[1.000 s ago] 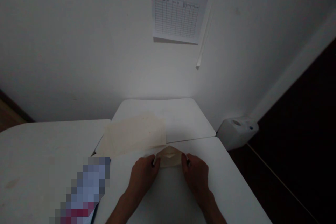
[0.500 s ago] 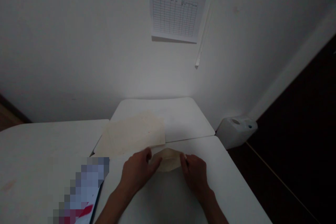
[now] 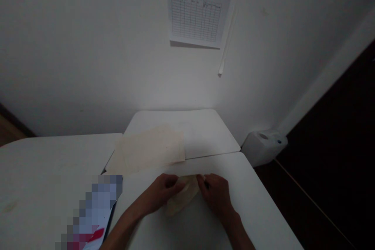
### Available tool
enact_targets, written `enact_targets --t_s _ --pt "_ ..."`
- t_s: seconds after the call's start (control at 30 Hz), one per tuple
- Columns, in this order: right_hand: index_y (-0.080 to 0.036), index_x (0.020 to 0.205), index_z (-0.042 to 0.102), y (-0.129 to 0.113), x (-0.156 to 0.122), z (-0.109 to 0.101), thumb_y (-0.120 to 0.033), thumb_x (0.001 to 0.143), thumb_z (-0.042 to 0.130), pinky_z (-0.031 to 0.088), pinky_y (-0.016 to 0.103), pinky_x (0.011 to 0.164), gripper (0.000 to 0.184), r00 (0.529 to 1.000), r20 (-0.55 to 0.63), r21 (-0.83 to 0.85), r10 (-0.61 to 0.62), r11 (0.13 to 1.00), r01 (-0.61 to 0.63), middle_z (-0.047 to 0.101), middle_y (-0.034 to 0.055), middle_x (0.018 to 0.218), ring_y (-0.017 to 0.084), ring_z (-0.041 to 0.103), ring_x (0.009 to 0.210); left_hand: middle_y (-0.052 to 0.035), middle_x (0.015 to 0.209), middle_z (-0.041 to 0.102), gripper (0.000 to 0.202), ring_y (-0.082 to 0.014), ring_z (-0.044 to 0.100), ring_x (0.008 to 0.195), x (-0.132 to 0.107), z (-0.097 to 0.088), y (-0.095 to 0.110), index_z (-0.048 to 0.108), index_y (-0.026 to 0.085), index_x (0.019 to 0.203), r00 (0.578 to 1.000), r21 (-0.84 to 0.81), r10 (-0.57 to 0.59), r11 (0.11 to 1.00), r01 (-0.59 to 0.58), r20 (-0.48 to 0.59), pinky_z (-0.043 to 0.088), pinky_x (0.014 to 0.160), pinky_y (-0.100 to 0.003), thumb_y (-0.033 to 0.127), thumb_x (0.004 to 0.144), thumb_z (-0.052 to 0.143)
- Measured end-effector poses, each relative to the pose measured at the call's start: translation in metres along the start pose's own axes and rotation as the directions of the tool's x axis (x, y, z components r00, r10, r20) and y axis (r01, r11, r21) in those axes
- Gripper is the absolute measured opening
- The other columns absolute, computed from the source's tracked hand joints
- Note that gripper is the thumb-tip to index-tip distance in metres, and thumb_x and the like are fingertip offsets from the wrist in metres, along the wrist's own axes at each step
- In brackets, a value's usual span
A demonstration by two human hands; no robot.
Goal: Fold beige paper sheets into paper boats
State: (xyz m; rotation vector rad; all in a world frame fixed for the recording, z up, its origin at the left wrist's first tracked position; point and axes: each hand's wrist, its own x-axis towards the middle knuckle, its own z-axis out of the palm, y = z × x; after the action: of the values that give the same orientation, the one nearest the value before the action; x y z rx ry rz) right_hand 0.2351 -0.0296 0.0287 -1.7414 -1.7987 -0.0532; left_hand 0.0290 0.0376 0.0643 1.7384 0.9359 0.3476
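A small folded piece of beige paper [image 3: 186, 195] is held between my two hands, just above the white table. My left hand [image 3: 164, 192] pinches its upper left side with thumb and fingers. On the right edge, my right hand [image 3: 216, 194] grips it with the thumb on top. The paper hangs slanted, one corner pointing down and left toward me. Beyond my hands lie flat beige sheets [image 3: 149, 148], overlapping one another. The inner fingers of both hands are partly hidden by the dim light.
White tables [image 3: 205, 129] stand joined against a wall. A blue-and-red printed item [image 3: 102, 211], partly pixelated, lies to the left of my forearm. A printed table sheet [image 3: 196, 17] is fixed to the wall. A white plastic jerrycan [image 3: 260, 150] stands at the right on the dark floor.
The folded paper has turned from lying level with its opening showing to slanting down and left. My left hand has lowered slightly; the right hand stays nearly in place.
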Motion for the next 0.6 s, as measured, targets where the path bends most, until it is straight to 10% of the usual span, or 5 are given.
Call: enact_targets --t_s 0.17,0.33,0.6 --pt "-0.018 0.057 0.058 -0.005 0.001 0.002 -0.043 0.095 0.046 0.03 0.024 0.056 0.047 0.995 -0.032 0.092 0.098 0.991 -0.095 0.058 0.0005 0.054 0.012 0.052 0.051 0.0047 0.05 0.036 0.042 -0.011 0.035 0.051 0.008 0.013 -0.003 0.047 0.018 0.049 0.983 0.172 0.053 0.985 -0.023 -0.174 0.023 0.048 -0.025 0.046 0.08 0.05" --pt "-0.022 0.082 0.07 -0.012 0.002 0.001 -0.041 0.087 0.058 0.037 0.022 0.058 0.024 0.98 0.064 0.305 0.19 0.931 -0.2 0.068 -0.0013 0.066 0.013 0.059 0.055 0.0005 0.055 0.051 0.042 -0.0155 0.048 0.056 0.013 0.02 -0.004 0.059 0.016 0.06 0.955 0.094 0.037 0.996 -0.01 -0.295 0.034 0.052 -0.025 0.05 0.082 0.046" --pt "-0.017 0.067 0.07 -0.002 0.003 0.011 -0.045 0.087 0.056 0.04 0.022 0.055 0.037 0.951 0.153 0.52 0.269 0.796 -0.309 0.067 0.0016 0.061 0.015 0.059 0.055 -0.0035 0.059 0.059 0.046 -0.017 0.056 0.055 0.016 0.028 -0.014 0.062 0.014 0.067 0.951 -0.107 -0.018 0.994 -0.016 -0.31 0.041 0.049 -0.025 0.054 0.082 0.046"
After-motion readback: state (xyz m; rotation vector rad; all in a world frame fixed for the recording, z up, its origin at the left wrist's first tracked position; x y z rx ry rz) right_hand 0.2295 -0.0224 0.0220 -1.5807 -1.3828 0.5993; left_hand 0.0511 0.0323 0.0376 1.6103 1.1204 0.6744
